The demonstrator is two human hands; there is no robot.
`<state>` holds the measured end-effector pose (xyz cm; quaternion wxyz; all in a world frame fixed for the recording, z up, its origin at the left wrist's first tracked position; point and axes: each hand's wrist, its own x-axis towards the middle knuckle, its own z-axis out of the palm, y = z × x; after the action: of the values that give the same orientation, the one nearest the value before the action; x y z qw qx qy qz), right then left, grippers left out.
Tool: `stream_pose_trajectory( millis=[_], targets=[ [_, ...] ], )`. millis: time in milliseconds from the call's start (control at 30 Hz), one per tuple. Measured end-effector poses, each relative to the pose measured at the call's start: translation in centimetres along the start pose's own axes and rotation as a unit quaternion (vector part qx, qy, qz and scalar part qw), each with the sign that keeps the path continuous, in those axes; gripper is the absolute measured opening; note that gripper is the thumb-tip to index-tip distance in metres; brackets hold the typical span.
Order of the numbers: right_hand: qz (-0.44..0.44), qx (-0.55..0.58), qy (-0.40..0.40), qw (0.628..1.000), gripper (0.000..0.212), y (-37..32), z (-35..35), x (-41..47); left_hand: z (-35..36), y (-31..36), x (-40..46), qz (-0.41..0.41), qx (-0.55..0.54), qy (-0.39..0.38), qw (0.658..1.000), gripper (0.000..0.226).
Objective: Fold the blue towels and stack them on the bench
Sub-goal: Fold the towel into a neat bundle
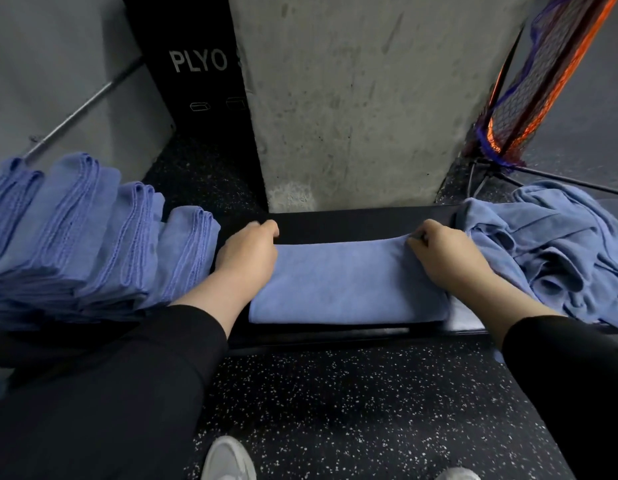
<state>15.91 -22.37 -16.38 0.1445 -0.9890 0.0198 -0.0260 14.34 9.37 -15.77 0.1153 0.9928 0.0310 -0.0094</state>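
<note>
Nearest the lens, a pale shoe point(228, 459) stands on the speckled floor point(335, 410), toes toward the work, so the person is close enough to reach both ends of the cloth.

Fingers point(267, 228) of the left hand point(247, 252) are curled over the far left corner of the towel being folded point(345, 282), seemingly pinching its edge; those of the right hand point(446, 252) are bent around the far right corner, pinching the cloth there. Holding both far corners this way keeps the edge straight and taut, likely so the layers line up as the fold is set or the next one is drawn.

That towel lies flat across the middle of the black tabletop point(352, 223), its near edge a rounded fold. It sits in the bare gap between two groups, a working space kept free for each piece.

To the left, just beside the left wrist, folded towels point(93, 237) overlap in a slumped row, finished pieces within short reach. To the right, touching the right forearm's side, an unfolded heap point(549, 251) waits, so supply comes from one side and goes out the other.

Behind stand a concrete pillar point(363, 98), a black box marked PLYO point(196, 64), and orange netting point(542, 74).
</note>
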Motion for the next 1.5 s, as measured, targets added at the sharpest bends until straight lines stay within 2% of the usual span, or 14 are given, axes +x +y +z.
stream_pose_trajectory(
  millis=[133, 200, 267, 367, 467, 633, 733, 833, 900, 967, 1033, 1200, 1367, 1500],
  targets=[
    [-0.018, -0.043, 0.072, 0.996, 0.037, -1.6, -0.3, -0.9, 0.7, 1.2, -0.7, 0.114, 0.026, 0.11, 0.987, 0.035],
    [-0.059, -0.058, 0.082, 0.993, 0.036, -3.1, -0.6, -1.5, 1.4, 1.9, -1.5, 0.196, -0.003, 0.109, 0.974, 0.034],
    [-0.09, -0.048, 0.066, 0.993, 0.03, -4.9, -0.3, -2.9, 2.4, 2.0, -2.5, 0.234, -0.004, 0.053, 0.971, 0.038],
    [-0.094, 0.008, 0.002, 0.996, 0.033, -7.3, 1.6, -6.2, 3.7, 1.2, -3.5, 0.236, 0.031, -0.054, 0.97, 0.052],
    [-0.032, -0.01, -0.115, 0.993, 0.057, -7.8, 3.7, -8.8, 4.0, 0.6, -3.6, 0.236, 0.049, -0.084, 0.967, 0.057],
    [-0.046, -0.021, -0.118, 0.992, 0.066, -6.7, 4.4, -9.1, 3.5, 0.8, -3.6, 0.224, 0.051, -0.089, 0.969, 0.06],
    [-0.075, -0.02, -0.126, 0.989, 0.068, -5.9, 4.4, -7.8, 3.4, 1.0, -3.5, 0.204, 0.005, -0.069, 0.976, 0.058],
    [-0.145, -0.022, -0.12, 0.982, 0.077, -4.0, 3.7, -5.7, 2.8, 0.8, -3.5, 0.217, -0.048, -0.032, 0.975, 0.046],
    [-0.196, -0.008, -0.126, 0.972, 0.085, -2.7, 3.0, -4.1, 2.7, 0.3, -3.9, 0.235, -0.044, -0.048, 0.97, 0.04],
    [-0.212, 0.006, -0.13, 0.969, 0.08, -1.7, 2.7, -2.6, 3.1, -0.1, -4.5, 0.227, -0.028, -0.052, 0.972, 0.041],
    [-0.207, 0.003, -0.102, 0.973, 0.064, -1.8, 2.9, -1.8, 3.5, -0.2, -5.0, 0.198, -0.015, -0.022, 0.98, 0.042],
    [-0.242, -0.037, 0.068, 0.967, 0.02, -5.8, 3.2, -3.5, 3.9, 0.1, -5.5, 0.156, 0.043, 0.022, 0.987, 0.045],
    [-0.172, -0.094, -0.001, 0.981, 0.032, -8.6, 3.4, -7.3, 3.5, 0.4, -5.8, 0.149, 0.061, 0.038, 0.986, 0.045],
    [-0.198, -0.128, -0.018, 0.972, 0.027, -6.7, 3.8, -6.5, 3.1, -0.2, -6.4, 0.18, 0.059, 0.022, 0.982, 0.055]
  ],
)
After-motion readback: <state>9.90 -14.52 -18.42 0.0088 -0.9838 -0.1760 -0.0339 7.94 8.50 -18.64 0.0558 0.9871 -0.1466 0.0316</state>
